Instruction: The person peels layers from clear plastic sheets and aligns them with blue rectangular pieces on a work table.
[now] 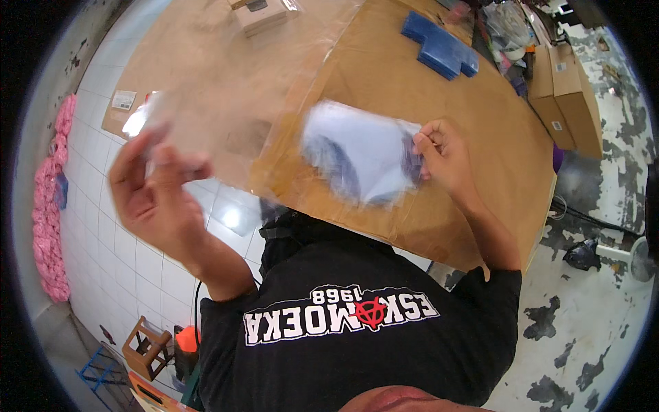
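My right hand [441,152] pinches the right edge of a flat white sheet-like piece [367,144] over the brown tabletop. Dark curved patches show on the piece's lower left and right sides. Motion blurs it, and its exact kind does not show. My left hand [161,185] is raised past the table's left edge, its fingers bent and smeared by motion. A hazy, see-through smear lies beyond these fingers, and I cannot make out whether they hold clear film.
Blue flat packs [439,47] lie in stacks at the table's far right. A small cardboard box [259,17] sits at the far edge. Tall cartons [564,96] stand right of the brown-covered table [498,137]. Pink wrapped bundles [49,220] line the left wall; a brown stool [146,347] stands lower left.
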A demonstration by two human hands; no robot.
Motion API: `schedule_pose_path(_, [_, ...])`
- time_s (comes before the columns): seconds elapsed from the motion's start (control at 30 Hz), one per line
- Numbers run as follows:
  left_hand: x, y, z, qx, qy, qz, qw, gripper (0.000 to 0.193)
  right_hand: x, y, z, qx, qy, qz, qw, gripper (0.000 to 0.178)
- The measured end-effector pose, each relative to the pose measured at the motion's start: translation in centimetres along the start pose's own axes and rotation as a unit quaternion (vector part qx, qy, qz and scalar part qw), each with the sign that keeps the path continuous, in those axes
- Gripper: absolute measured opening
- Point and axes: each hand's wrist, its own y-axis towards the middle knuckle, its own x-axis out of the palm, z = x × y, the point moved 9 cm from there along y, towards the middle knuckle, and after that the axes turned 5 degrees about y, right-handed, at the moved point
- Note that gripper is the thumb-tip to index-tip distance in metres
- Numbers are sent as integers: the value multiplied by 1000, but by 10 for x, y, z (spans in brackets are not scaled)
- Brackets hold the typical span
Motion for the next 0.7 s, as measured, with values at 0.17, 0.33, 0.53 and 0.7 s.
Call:
schedule_pose_path(0.17, [81, -46, 3, -71, 33, -202, 976, 50, -3, -43, -98, -304, -239, 139, 912, 28])
schedule_pose_path(0.33, [117, -68, 25, 59, 118, -288, 949, 58, 38, -84, -183, -486, -235, 63, 840, 35])
schedule_pose_path(0.53, [128, -76, 44, 173, 142, -280, 933, 63, 66, -93, -195, -610, -251, 70, 749, 38])
schedule_pose_path(0.7, [129, -76, 43, 163, 124, -296, 933, 63, 70, -100, -189, -645, -277, 115, 702, 38])
